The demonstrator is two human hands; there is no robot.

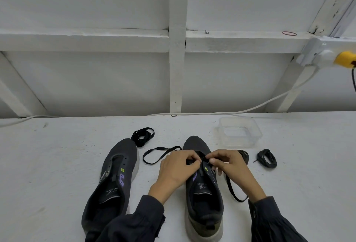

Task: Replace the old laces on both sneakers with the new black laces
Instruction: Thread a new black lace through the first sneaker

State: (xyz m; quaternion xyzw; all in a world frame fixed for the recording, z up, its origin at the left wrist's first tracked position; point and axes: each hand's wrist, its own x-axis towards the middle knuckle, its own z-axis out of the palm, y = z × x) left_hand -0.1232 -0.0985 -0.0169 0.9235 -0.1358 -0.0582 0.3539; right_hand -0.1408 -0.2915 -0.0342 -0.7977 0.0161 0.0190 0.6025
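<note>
One sneaker [204,203] under left hand [177,168] and right hand [229,164], both pinching black lace [232,188] — other sneaker [115,174] unlaced.

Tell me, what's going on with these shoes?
A person is lacing sneakers on a white table. The left hand and right hand pinch a black lace at the front eyelets of the right-hand sneaker. The left-hand sneaker has bare eyelets. Two coiled laces and a clear tub sit nearby.
</note>
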